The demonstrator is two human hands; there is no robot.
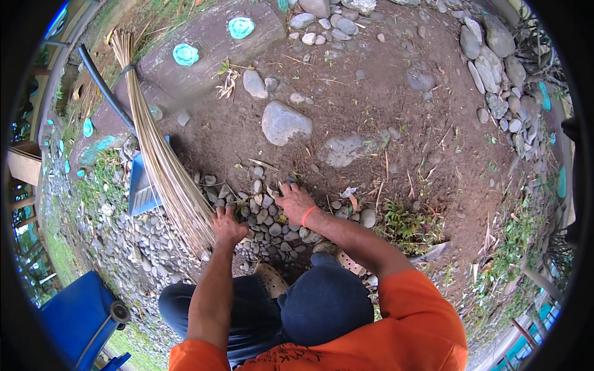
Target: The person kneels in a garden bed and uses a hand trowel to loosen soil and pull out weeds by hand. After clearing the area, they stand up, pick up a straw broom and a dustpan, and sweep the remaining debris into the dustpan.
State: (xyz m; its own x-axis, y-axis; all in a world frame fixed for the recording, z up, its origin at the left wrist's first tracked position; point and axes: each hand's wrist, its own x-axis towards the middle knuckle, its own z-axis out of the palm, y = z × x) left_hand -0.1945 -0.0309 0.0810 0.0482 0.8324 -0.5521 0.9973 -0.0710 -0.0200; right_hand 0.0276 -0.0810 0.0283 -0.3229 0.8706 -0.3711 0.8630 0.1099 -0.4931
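Note:
I crouch over a bed of small grey pebbles [272,230] that borders brown soil. My left hand [229,227] rests on the pebbles, its fingers apart and pointing away from me, beside the lower end of a stick broom [170,164]. At the edge where pebbles meet soil is my right hand [296,203], with an orange band [308,215] at its wrist. Its fingers look spread and reach down to the ground; the tips are partly hidden among stones and dry leaf bits. No held thing shows in either hand.
A blue dustpan [143,185] with a dark tubular handle [105,86] lies under the broom. Large stones [286,123] sit in the soil [383,80] ahead. A small green plant [405,224] grows at right. At lower left is a blue wheeled bin [80,318].

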